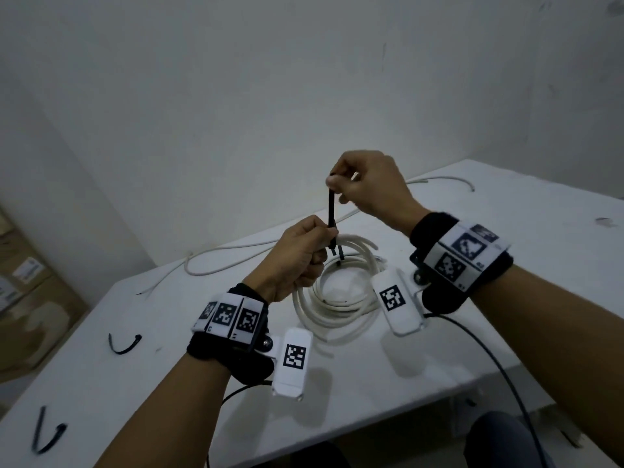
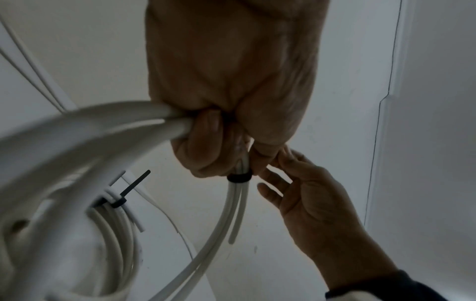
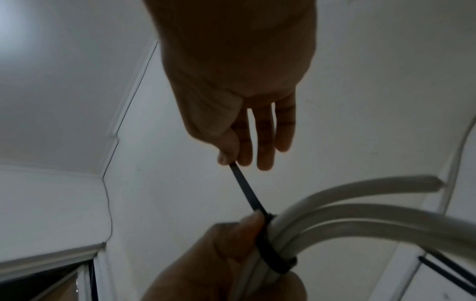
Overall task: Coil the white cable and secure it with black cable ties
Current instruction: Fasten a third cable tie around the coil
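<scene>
Cinching a black tie around the coiled white cable

The left hand (image 1: 297,261) grips the white cable (image 1: 337,298) coil near the middle of the worktop (image 1: 506,265), bunching the strands so the black cable tie (image 1: 332,214) can close round them. The right hand (image 1: 368,187) pinches the tie's tail between thumb and forefinger and holds it upward, likely to draw the loop tight. Another tie (image 2: 121,200) already binds the coil elsewhere. Spare ties (image 1: 124,344) lie toward the worktop's left edge and near-left corner; loose cable trails to the far edge. Bare pale walls stand behind, cardboard boxes (image 1: 27,292) at left.
</scene>
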The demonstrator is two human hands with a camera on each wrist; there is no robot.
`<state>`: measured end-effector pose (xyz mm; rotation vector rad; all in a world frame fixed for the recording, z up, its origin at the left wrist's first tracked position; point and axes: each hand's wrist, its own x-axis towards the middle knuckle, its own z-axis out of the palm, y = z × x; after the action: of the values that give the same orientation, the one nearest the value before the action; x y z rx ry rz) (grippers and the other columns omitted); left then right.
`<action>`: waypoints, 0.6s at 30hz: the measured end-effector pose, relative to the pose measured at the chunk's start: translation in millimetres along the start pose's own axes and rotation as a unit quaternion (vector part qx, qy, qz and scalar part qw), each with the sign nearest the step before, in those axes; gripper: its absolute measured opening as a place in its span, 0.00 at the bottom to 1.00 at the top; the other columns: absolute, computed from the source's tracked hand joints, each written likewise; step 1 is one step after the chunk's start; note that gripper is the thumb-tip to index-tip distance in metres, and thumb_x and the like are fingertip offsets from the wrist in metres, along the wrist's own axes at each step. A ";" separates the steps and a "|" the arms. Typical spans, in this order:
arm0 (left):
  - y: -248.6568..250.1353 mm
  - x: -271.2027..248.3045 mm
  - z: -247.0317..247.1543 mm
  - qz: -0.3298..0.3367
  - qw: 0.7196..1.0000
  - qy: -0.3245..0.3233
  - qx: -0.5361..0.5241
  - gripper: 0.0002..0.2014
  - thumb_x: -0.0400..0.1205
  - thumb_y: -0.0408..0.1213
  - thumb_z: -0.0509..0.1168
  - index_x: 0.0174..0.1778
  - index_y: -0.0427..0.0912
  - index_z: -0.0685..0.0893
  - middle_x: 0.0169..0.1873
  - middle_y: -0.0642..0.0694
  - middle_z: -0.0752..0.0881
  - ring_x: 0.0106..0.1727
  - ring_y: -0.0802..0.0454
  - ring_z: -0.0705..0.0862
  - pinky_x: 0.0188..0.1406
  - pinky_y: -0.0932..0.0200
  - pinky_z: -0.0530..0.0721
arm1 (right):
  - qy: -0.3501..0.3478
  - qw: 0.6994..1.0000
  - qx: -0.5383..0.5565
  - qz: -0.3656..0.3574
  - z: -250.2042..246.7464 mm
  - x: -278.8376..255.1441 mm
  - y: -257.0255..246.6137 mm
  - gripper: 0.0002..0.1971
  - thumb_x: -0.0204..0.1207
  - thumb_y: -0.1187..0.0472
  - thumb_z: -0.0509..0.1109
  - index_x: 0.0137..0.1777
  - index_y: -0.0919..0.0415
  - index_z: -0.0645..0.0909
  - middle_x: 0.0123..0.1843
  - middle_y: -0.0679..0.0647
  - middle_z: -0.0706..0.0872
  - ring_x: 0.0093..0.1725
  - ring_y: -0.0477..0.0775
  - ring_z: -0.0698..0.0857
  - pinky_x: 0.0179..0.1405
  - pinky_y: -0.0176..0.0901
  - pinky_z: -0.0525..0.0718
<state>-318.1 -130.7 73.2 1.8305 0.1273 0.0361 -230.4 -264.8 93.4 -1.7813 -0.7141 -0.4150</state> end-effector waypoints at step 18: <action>11.5 -11.8 13.2 -0.063 0.997 -0.038 -0.015 0.10 0.83 0.40 0.55 0.36 0.49 0.73 0.19 0.50 0.62 0.17 0.57 0.54 0.19 0.68 0.48 | -0.106 0.963 0.213 0.126 -3.2 9.8 -11.1 0.11 0.81 0.72 0.61 0.36 0.63 0.70 0.29 0.62 0.81 0.18 0.53 0.81 0.21 0.41 0.82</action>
<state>-327.9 -147.5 81.4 1.7882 0.1862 -0.1192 -230.0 -263.0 108.4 -1.4899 -0.6557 0.1008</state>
